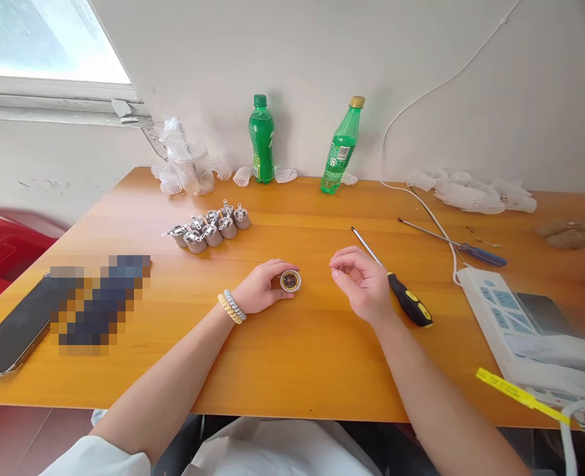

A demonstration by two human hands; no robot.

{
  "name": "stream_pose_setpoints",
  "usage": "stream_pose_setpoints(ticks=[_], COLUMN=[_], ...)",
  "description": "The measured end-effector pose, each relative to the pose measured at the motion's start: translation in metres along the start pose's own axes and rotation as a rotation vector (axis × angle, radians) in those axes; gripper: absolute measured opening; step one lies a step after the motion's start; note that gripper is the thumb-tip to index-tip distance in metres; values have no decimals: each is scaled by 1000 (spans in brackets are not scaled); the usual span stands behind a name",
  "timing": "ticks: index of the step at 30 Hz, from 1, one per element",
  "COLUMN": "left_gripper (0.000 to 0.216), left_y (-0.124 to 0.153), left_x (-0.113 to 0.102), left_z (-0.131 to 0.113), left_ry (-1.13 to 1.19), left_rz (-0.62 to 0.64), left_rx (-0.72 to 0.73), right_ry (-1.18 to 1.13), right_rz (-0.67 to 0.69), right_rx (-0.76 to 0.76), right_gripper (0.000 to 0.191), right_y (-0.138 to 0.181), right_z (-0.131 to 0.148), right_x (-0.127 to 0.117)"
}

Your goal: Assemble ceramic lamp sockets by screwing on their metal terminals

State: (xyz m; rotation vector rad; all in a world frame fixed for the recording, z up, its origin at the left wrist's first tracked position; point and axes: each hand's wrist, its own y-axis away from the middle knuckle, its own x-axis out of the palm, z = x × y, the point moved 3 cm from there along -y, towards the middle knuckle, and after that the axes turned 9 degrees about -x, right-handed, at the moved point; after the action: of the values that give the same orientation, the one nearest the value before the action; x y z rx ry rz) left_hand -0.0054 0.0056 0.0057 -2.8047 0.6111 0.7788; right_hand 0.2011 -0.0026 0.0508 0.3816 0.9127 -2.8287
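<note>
My left hand (262, 287) rests on the wooden table (282, 357) with its fingers closed round a small round lamp socket (291, 281), whose open end faces up. My right hand (361, 281) hovers just right of the socket, thumb and forefinger pinched together; whether a tiny part sits between them is too small to see. A screwdriver with a black and yellow handle (408, 301) lies right beside that hand. A cluster of several more sockets with metal tabs (207, 228) stands behind my left hand.
Two green bottles (262, 139) (340, 149) stand by the wall with white foam netting (470, 192). A blue-handled screwdriver (470, 251) and a white power strip (510, 317) lie at right. A phone (9, 330) lies at left, a plastic bag (188, 158) behind it.
</note>
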Motion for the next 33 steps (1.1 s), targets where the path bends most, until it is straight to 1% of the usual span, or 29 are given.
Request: stream_pose_setpoints(ticks=[2,4,7,10,12,14,17,20,24,29,33], left_gripper=[37,34,29,24,23,25,27,29,33,35,33], left_y=[-1,-1,1,2,3,3,4,3,1,1,2], left_x=[1,2,5,8,7,7,6,5,5,7,8], left_z=[2,1,-4,-9,-10,-11,-11,-9,-5,-1,-2], left_ry=[-114,-188,-273,-344,-355,-338,-304,-283,-319,-316,-320], left_rz=[-15,-54,-96,-110,-112,-112,-137,-185,-231,-211,-209], left_rx=[-27,-30,43,115,116,94,79,82,85,66,79], right_ry=[2,24,94,233,344,436,551,641,749,913,930], right_rz=[-12,10,77,102,59,2,-14,11,64,172,194], right_rx=[0,-9,-35,-21,24,43,73,131,192,205,206], right_gripper=[8,8,7,5,5,10,16,17,23,28,27], right_y=[-4,-8,-13,-12,-9,-7,-5,-5,-7,-13,-15], right_z=[1,2,-4,-22,-38,-52,-65,-75,-85,-93,-93], right_x=[-5,-9,-12,-16,-21,-27,-34,-36,-32,-24,-23])
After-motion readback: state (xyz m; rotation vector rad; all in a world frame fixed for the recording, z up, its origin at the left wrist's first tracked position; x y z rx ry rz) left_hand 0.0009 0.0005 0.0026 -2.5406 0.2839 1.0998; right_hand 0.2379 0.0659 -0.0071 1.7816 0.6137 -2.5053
